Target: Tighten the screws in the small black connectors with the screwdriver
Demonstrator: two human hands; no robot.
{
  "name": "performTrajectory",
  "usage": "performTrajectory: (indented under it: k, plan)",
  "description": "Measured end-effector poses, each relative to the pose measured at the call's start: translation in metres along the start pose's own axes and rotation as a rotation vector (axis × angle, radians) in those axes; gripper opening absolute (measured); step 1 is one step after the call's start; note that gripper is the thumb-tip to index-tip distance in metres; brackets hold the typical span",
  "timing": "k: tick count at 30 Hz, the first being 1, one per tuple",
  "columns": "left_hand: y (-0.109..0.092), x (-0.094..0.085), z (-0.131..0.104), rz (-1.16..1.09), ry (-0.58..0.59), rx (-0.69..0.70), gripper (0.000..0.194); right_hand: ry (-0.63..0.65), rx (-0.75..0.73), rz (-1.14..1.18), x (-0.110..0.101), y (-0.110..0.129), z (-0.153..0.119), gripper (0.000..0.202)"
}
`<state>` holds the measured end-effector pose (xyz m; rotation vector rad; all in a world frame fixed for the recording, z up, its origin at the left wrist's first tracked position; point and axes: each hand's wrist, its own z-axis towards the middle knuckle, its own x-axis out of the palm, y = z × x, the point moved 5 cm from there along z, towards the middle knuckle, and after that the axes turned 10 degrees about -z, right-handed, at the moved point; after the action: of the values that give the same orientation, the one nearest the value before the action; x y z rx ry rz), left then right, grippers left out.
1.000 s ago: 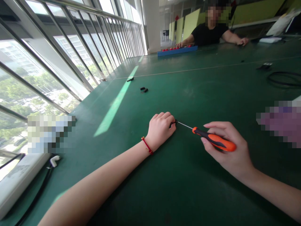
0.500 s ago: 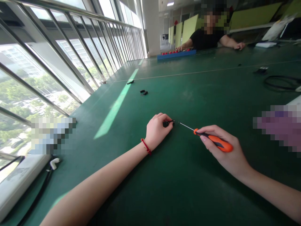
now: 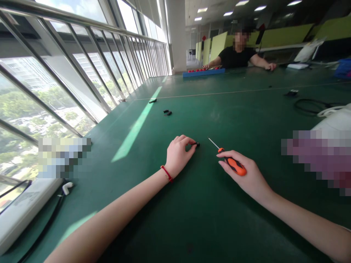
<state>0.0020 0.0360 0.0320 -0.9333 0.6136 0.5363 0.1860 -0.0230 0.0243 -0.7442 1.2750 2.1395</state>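
Black piece (image 3: pixel 197 144), partly hidden

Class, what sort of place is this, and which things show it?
Probably an open-plan office: yellow-green partitions stand beyond the large green table, with ceiling lights overhead.

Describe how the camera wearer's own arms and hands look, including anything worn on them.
The left hand and right hand are ungloved, and no sleeve clearly shows on either forearm. A thin red bracelet with small gold-coloured detail circles the left wrist; the right wrist has nothing on it.
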Motion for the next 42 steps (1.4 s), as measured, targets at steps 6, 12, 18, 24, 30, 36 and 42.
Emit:
performTrajectory:
  k: [6,12,18,24,30,36,42]
  plan:
    - [-0.030,-0.005,-0.038,0.010,0.141,0.130,0.011,0.085,-0.144,-0.151,0.008,0.008,-0.004,0.019]
    - [-0.040,-0.003,-0.048,-0.023,0.118,0.229,0.013,0.083,-0.255,-0.264,0.012,0.016,-0.005,0.019]
    - [-0.041,-0.002,-0.049,-0.067,0.127,0.244,0.011,0.061,-0.291,-0.305,0.013,0.023,-0.004,0.014]
    - [-0.042,-0.002,-0.049,-0.034,0.135,0.255,0.013,0.052,-0.310,-0.295,0.011,0.025,-0.003,0.010]
    - [-0.040,-0.003,-0.049,-0.040,0.112,0.232,0.011,0.020,-0.303,-0.270,0.011,0.023,-0.005,0.012]
    - [-0.017,-0.007,-0.032,-0.024,0.053,0.042,0.009,-0.003,-0.131,-0.219,0.007,0.009,-0.001,0.017]
    - [0.001,0.010,0.001,0.035,0.097,-0.025,0.012,0.024,-0.085,-0.173,0.007,0.006,0.000,0.015]
